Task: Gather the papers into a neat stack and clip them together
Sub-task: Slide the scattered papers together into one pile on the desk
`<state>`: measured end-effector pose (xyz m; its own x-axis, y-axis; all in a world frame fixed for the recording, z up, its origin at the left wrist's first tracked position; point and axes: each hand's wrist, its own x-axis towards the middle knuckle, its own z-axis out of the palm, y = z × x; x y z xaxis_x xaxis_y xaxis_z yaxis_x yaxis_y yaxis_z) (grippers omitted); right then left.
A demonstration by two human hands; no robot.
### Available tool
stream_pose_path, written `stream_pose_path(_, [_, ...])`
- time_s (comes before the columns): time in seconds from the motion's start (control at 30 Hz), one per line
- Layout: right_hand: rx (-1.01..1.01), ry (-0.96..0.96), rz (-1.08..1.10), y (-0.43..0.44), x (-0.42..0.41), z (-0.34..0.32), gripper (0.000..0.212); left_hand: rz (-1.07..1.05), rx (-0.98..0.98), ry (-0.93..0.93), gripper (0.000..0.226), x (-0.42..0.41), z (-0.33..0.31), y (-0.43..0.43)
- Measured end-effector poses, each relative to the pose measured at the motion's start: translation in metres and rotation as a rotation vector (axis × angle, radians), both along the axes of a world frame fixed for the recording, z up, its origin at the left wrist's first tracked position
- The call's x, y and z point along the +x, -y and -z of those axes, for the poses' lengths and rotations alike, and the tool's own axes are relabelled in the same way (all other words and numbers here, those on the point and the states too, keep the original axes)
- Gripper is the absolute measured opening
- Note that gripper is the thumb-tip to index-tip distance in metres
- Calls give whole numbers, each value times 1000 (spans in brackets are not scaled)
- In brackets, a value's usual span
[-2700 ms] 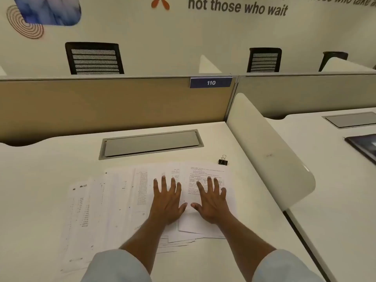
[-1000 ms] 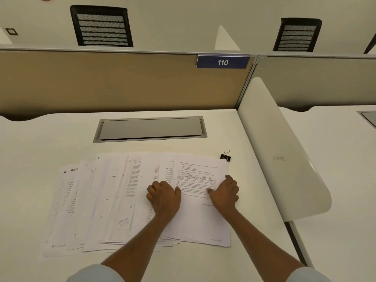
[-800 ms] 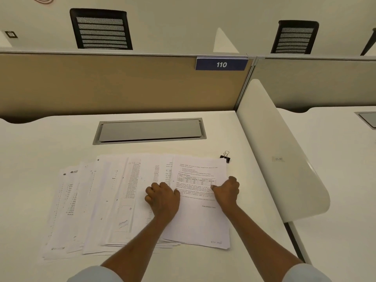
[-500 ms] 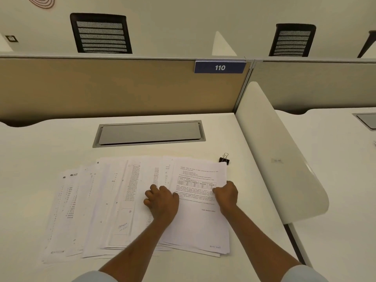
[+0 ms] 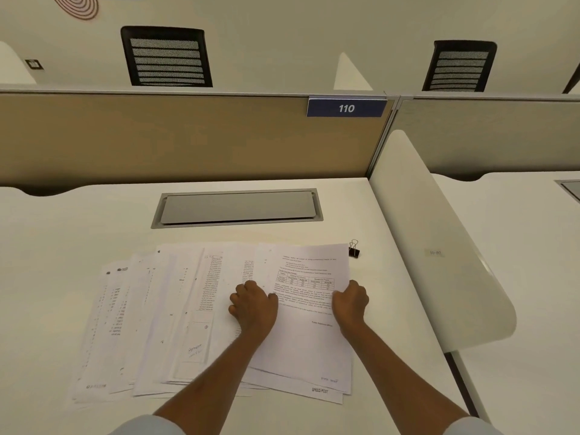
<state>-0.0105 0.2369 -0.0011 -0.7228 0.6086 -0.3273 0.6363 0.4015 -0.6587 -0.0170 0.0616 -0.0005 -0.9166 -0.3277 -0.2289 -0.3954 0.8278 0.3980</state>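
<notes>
Several printed papers [image 5: 175, 315] lie fanned out across the white desk [image 5: 62, 230], overlapping from left to right. The top sheet [image 5: 307, 337], with a small table printed on it, lies at the right end of the fan. My left hand [image 5: 252, 306] rests curled on that sheet's left edge. My right hand [image 5: 351, 301] grips its right edge, fingers curled around the paper. A black binder clip [image 5: 354, 251] stands on the desk just beyond the sheet's far right corner, apart from both hands.
A grey cable-tray lid [image 5: 238, 208] is set into the desk beyond the papers. A tan partition [image 5: 172, 136] with a "110" label [image 5: 346, 108] closes the back. A white curved divider [image 5: 439, 246] borders the right side. Two black chairs stand behind.
My hands went from lying flat on the papers to curling at the top sheet's two side edges. The right-hand sheets have shifted and skewed slightly under them. The clip has not moved.
</notes>
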Motion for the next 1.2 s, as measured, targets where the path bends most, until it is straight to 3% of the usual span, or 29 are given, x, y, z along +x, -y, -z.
stream_pose_path(0.27, [36,143,-57,11,-2,-19,26,-9,99,11,52,-4,-4,0])
stream_pose_path(0.4, [-32,93,10,8,-3,-10,27,-37,164,29,53,-9,-6,3])
stream_pose_path(0.6, [-284,-14,72,4,1,-18,44,-88,301,34,40,-18,-5,7])
stream_pose_path(0.77, [-341,-47,10,8,3,-18,21,-32,131,48,33,-17,-3,8])
stream_pose_path(0.9, [-358,-105,-29,13,5,-21,22,-55,-79,79,28,-13,-3,11])
stream_pose_path(1.0, [-388,-128,-27,19,4,-20,31,-116,-78,118,21,-12,-2,14])
stream_pose_path(1.2, [-416,-149,-37,22,1,-11,20,-102,-82,144,24,-15,-9,18])
